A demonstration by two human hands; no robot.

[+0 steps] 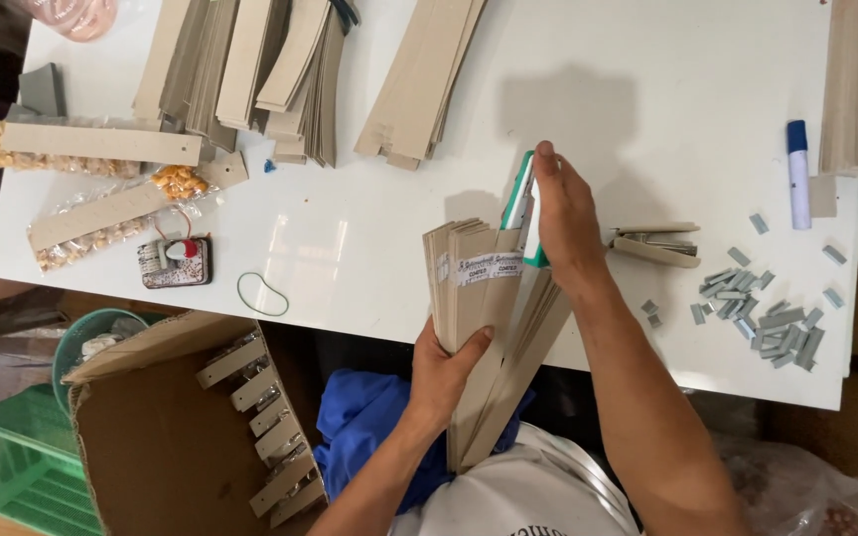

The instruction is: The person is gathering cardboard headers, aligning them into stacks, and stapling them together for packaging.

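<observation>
While the left hand (446, 369) is pinching the fanned cardboard strips (484, 328) upright | right hand (565, 223) fingers are wrapping the green stapler (521, 203) above them | squaring the edges would be helping.

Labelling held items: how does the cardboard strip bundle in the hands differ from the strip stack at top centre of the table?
The held cardboard strip bundle is gripped by the left hand, fanned out and tilted off the white table; the top-centre strip stack lies flat and untouched. The held bundle carries a white paper label; the top-centre stack shows none. The right hand presses a green-and-white stapler to the bundle. Both are grey-brown cardboard strips.
</observation>
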